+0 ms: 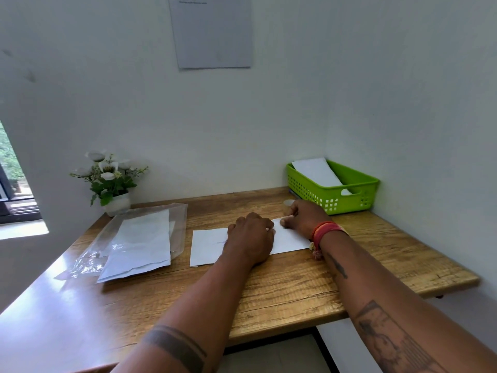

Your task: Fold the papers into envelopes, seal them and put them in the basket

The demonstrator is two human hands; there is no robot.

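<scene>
Around: I see a flower pot (116, 203) at the counter's (282, 286) back left, a clear plastic sleeve (129, 238) with loose sheets beside it, a tape roll (288, 204) behind the right hand.
Basket: green basket (333, 195) back right, 1 white envelope inside.
Paper: folded white paper (207, 247) lies flat, mid-counter.
Left hand (250, 238): pressing down on the paper, fingers curled.
Right hand (301, 219): pinching the paper's far edge.
</scene>
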